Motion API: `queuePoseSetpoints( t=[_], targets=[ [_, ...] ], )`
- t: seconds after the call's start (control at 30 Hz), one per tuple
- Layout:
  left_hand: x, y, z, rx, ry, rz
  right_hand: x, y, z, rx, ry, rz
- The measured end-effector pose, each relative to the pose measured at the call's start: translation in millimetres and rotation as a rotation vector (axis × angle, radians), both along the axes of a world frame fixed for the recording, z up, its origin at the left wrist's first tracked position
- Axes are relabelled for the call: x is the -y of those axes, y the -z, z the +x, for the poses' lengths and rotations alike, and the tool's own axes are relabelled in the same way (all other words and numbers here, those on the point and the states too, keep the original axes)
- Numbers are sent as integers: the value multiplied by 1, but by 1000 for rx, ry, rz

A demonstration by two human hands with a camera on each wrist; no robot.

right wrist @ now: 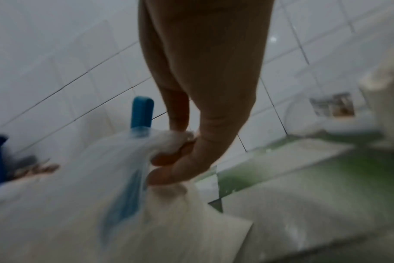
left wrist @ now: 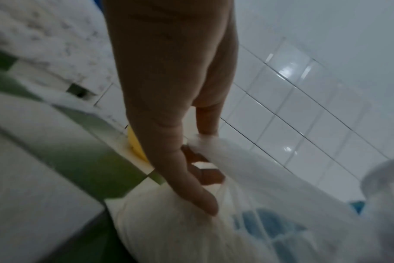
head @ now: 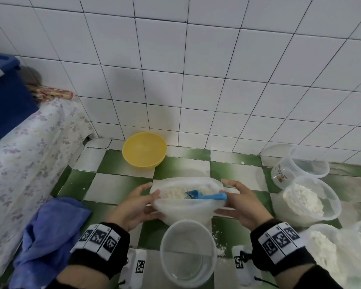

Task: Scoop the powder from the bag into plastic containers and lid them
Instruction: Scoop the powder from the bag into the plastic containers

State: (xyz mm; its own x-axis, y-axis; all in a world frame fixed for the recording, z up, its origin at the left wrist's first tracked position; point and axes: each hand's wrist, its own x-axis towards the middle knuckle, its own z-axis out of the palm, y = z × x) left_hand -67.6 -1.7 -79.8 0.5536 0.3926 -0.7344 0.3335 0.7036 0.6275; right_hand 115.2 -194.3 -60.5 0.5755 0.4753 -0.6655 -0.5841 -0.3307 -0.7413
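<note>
A translucent plastic bag (head: 181, 211) of white powder sits open on the green-and-white checked counter (head: 117, 163). A blue scoop (head: 206, 196) lies inside it, handle pointing right. My left hand (head: 152, 191) pinches the bag's left rim between thumb and fingers (left wrist: 202, 201). My right hand (head: 225, 193) pinches the right rim (right wrist: 169, 160), just beside the scoop handle (right wrist: 142, 113). An empty clear plastic container (head: 188, 253) stands directly in front of the bag, nearer to me. Through the bag (left wrist: 169, 231) wall the scoop (left wrist: 265, 226) shows as a blue blur.
Two powder-filled containers (head: 306, 199) (head: 325, 247) stand at the right, and an empty one (head: 300, 163) lies on its side behind them. A yellow bowl (head: 144, 150) sits by the tiled wall. A blue cloth (head: 50, 236) and a floral-covered surface (head: 29, 153) lie on the left.
</note>
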Motion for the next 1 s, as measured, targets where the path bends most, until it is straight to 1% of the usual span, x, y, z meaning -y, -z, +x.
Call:
queuePoseSetpoints(
  t=[0.13, 0.2, 0.27, 0.33, 0.43, 0.5, 0.6, 0.67, 0.73, 0.8, 0.87, 0.93, 1.0],
  targets=[
    [4, 13, -5, 126, -216, -178, 0, 9, -1, -316, 298, 269],
    [8, 19, -6, 173, -303, -239, 1, 14, -1, -398, 390, 330],
    [11, 22, -4, 195, -379, -267, 2, 17, -5, -418, 419, 364],
    [13, 23, 0, 211, -435, -279, 1, 19, -8, -406, 401, 376],
    [15, 22, 3, 216, -447, -285, -1, 26, -9, -373, 372, 348],
    [15, 19, 1, 204, -387, -267, -2, 33, -11, -360, 341, 303],
    [10, 18, -4, 134, -210, -170, -2, 39, -10, -290, 219, 229],
    [5, 16, -5, 72, -87, -7, -5, 36, -8, -202, 127, 186],
    [1, 9, -1, 51, 51, 181, -8, 29, -2, -66, -5, 153],
    [-2, 4, 4, 62, 163, 277, -12, 23, 3, 58, -132, 127],
    [-5, 2, 8, 58, 209, 306, -18, 18, 6, 169, -219, 97],
    [-6, 2, 13, 46, 202, 294, -22, 16, 8, 254, -255, 84],
    [-7, 5, 18, 26, 167, 251, -25, 17, 10, 229, -227, 119]
  ],
)
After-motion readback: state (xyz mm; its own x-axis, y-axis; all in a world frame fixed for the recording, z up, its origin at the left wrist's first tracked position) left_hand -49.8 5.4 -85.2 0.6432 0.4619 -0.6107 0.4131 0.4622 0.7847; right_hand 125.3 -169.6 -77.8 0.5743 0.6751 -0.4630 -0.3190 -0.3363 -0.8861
